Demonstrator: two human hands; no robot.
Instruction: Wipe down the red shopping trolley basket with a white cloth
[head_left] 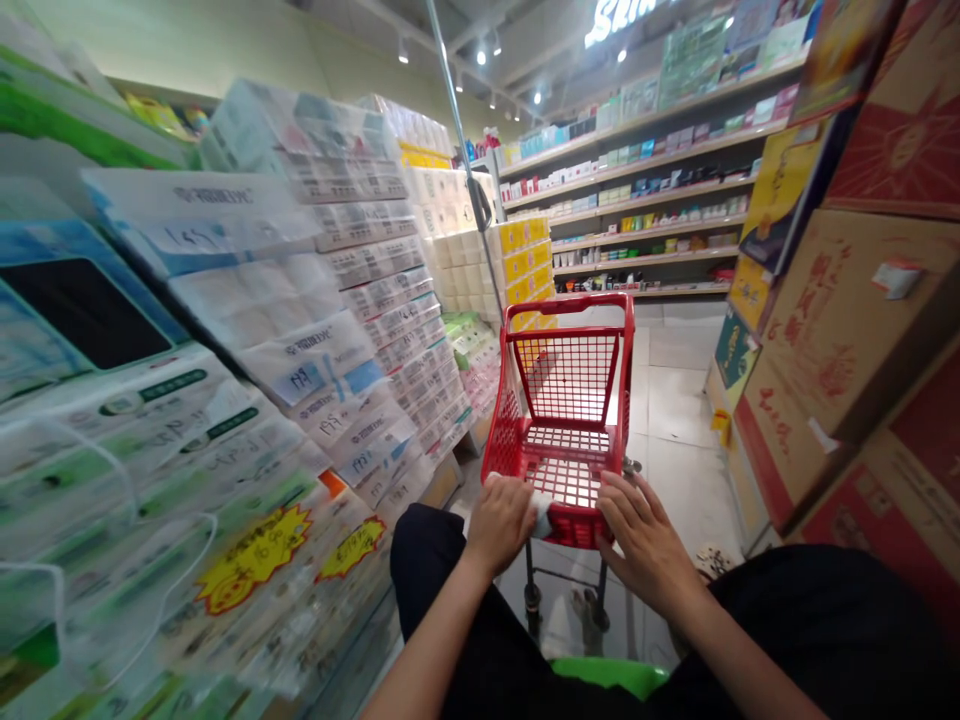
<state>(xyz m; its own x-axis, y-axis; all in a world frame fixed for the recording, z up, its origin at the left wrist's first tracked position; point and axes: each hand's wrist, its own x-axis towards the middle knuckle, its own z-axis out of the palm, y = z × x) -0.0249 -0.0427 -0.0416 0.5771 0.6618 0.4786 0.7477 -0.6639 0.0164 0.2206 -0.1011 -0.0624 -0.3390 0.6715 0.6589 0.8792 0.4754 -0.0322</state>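
A small red plastic shopping cart [573, 431] with a grid basket stands directly before me, its handle on the far side. My left hand [501, 522] is closed at the basket's near left corner. A crumpled white cloth or tissue [541, 512] sticks out beside its fingers and lies against the red rim. My right hand [643, 530] grips the near right corner, fingers over the rim and thumb on the near side. White floor tiles show through the grid, so the part of the basket in view holds nothing.
Wrapped tissue packs [390, 270] are stacked high on the left, with yellow price signs [255, 560] in front. Cardboard boxes [840, 320] rise on the right. Shelves of small goods [637, 190] line the back. A green seat edge [611, 676] shows between my legs.
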